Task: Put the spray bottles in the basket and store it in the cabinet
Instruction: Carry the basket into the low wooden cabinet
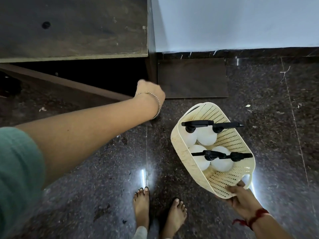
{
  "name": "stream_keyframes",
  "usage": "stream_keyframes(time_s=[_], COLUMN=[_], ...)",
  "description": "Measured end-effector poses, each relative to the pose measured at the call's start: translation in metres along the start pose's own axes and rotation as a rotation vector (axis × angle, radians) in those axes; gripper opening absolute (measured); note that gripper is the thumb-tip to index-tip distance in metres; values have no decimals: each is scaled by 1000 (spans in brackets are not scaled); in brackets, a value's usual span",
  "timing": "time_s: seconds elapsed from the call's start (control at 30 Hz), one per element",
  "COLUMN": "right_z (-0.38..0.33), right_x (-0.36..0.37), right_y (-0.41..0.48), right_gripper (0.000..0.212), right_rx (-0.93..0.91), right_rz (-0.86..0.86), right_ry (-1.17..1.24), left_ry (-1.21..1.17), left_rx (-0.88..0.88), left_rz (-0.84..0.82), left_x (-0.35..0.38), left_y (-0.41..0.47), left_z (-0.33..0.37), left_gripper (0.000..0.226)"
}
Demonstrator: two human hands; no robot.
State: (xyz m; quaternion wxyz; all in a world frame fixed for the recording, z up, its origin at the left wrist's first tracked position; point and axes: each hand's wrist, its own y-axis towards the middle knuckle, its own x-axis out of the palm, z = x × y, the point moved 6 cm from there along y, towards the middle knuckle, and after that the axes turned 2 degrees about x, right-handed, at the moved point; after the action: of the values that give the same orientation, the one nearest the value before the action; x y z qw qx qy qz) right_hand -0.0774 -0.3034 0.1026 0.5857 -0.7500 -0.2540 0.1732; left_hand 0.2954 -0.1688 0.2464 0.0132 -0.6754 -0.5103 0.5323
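Right hand [239,192] fingers clamp basket [188,163] rim (four bottles inside); left hand [149,94] fingers hidden.

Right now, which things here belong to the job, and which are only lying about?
Belong to the job:
- basket, held by the right hand
- four spray bottles inside it
- cabinet door, at the left hand

Only lying about:
- pale scraps on the floor
- dark panel against the wall

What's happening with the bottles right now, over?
Left hand at the open cabinet door. Right hand grips the basket rim. Four spray bottles inside. Path into the cabinet looks clear.
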Motion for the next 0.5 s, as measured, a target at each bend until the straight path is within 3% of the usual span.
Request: stream_keyframes(time_s=[0.07,0.1,0.17,0.23,0.27,0.33,0.4,0.5], right_z=[-1,-1,-2,-4,-6,-8,-7,-5], right_x=[-1,-1,-3,-2,-1,4,14,34], right_y=[-2,-2,-3,-3,-3,-3,-5,-6], right_gripper=[38,37,36,40,43,48,51,53], right_rx=[0,8,15,0,-13,-32,-31,-25], right_rz=[3,8,30,54,60,60,39,17], right_ry=[1,-6,-35,-79,-110,-175,-229,-317], left_ry=[-241,-241,-368,-399,-454,-652,-915,-980], left_rx=[58,82,125,155,68,-134,-177,-257], left_rz=[-124,-194,-448,-358,-279,-314,-407,-520], left_x=[62,116,207,256,259,261,277,294], left_y=[-31,-66,-131,-176,-178,-171,-168,-170], left_z=[41,78,151,211,211,198,203,201], left_gripper=[42,45,45,44,44,44,45,45])
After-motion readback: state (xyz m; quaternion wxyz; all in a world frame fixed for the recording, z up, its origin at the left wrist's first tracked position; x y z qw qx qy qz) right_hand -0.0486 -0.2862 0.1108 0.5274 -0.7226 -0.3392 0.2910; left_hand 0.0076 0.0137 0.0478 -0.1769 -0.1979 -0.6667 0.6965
